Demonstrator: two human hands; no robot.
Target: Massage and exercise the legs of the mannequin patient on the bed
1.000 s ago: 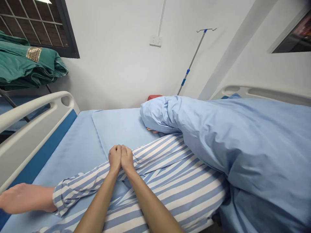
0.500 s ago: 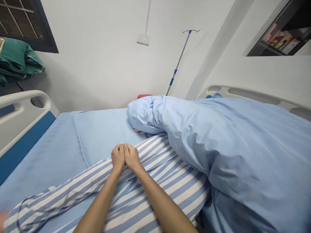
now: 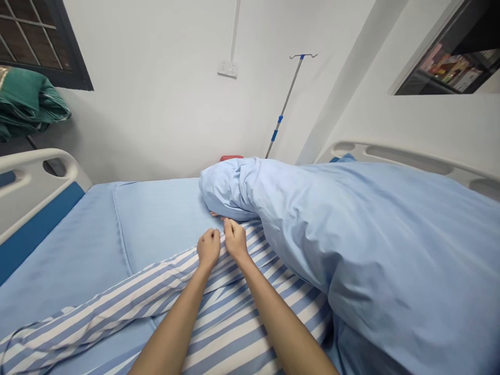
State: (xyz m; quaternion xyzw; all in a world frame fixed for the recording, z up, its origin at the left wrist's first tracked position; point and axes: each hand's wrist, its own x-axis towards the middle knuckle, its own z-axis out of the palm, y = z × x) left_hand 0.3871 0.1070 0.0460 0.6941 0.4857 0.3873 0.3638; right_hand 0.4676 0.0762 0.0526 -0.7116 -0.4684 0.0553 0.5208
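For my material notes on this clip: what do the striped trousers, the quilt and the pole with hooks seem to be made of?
Striped trousers: woven cloth, probably cotton or a blend, matte, with soft creases.
Quilt: smooth fabric with a faint sheen, puffy folds suggesting padding; fibre unclear.
Pole with hooks: likely metal, grey and slim, with blue, probably plastic, collars.

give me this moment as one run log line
left hand: curled, on striped trousers | right hand: curled, by blue quilt | hands: slightly apart
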